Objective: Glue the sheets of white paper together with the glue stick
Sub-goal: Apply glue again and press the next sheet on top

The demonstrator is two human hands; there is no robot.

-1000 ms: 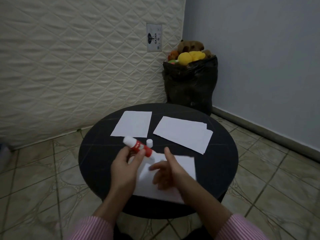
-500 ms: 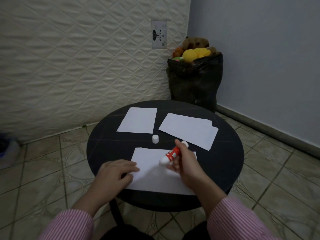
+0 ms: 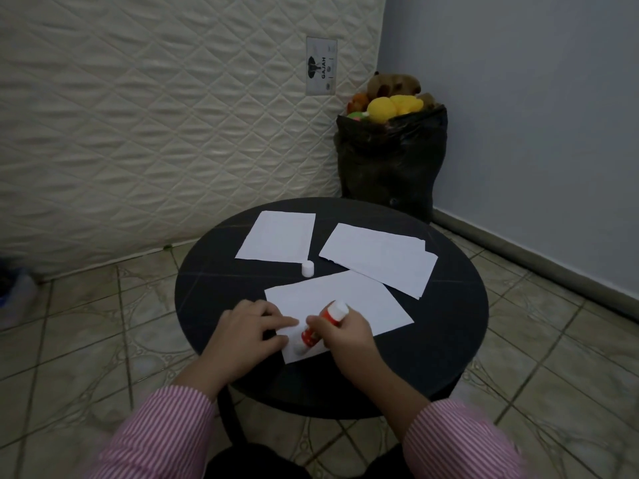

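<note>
Glue stick (image 3: 320,328) moved to sheet's (image 3: 359,302) near-left corner | right hand (image 3: 340,335) grips it | left hand (image 3: 249,335) flat on edge

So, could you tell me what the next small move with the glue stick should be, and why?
Probably a stroke of the glue stick along the near sheet toward its far right side. The right hand holds it tip-down at the near left corner, the left hand pins that corner flat, and the cap is off, so gluing looks barely started.
</note>
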